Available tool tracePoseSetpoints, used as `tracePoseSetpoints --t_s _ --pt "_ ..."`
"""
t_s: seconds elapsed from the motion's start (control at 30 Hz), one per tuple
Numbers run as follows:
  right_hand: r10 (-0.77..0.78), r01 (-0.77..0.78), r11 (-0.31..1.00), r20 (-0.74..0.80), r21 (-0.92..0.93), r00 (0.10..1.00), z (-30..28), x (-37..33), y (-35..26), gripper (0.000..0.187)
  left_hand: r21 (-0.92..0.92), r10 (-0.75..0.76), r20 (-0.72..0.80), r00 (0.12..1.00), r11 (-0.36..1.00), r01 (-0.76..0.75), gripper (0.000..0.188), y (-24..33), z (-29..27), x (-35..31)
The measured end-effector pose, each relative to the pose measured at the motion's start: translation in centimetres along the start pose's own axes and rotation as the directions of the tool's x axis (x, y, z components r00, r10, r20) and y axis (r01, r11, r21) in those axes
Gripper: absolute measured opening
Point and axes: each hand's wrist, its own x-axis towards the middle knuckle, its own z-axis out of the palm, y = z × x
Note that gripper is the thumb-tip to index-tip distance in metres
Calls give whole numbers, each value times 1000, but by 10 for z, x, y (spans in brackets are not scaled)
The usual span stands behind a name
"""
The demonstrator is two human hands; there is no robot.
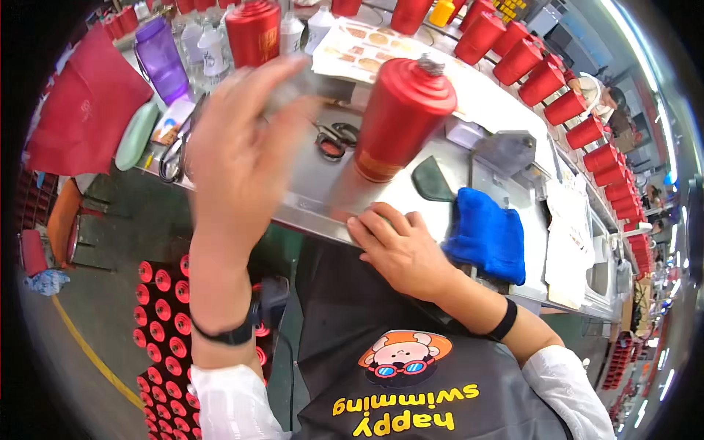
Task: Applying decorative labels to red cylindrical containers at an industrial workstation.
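My left hand point(246, 147) is raised over the left side of the metal worktable point(301, 205), smeared by motion. A greyish blur shows between its thumb and fingers; I cannot make out whether it is held. My right hand point(403, 253) rests on the table's front edge, fingers loosely bent and holding nothing. Just beyond it stands a red bottle point(400, 117) with a silvery threaded neck and no cap on it. Black-handled scissors point(337, 139) lie left of the bottle. To its right are a dark green flat piece point(433, 180) and a folded blue cloth point(485, 235).
A grey metal fixture point(506, 154) stands at the right. Another red bottle point(253, 33), a purple bottle point(161, 59) and small clear bottles point(213, 51) stand at the back left. Red bottles point(543, 81) line the far side. Crates of red bottles point(165, 323) sit below left.
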Motion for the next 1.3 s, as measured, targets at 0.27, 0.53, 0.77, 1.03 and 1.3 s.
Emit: tracePoseSetpoints --t_s 0.27,0.53,0.77,1.03,1.3 --pt "-46 54 996 -121 64 992 -2 -14 -2 46 218 164 508 846 925 -310 34 20 78 81" --pt "-36 39 997 -41 62 999 -9 -16 -1 53 57 -287 54 956 957 284 15 34 -27 26" --pt "-62 65 981 -22 185 998 -13 11 -23 54 185 -408 -292 865 864 469 15 50 -234 -19" --pt "-101 103 990 -32 95 994 -1 67 -44 60 795 -469 -347 812 312 520 34 -56 -282 -122" --pt "-60 59 998 71 12 996 2 72 -47 63 805 -629 -420 654 73 588 38 -188 -299 -228"
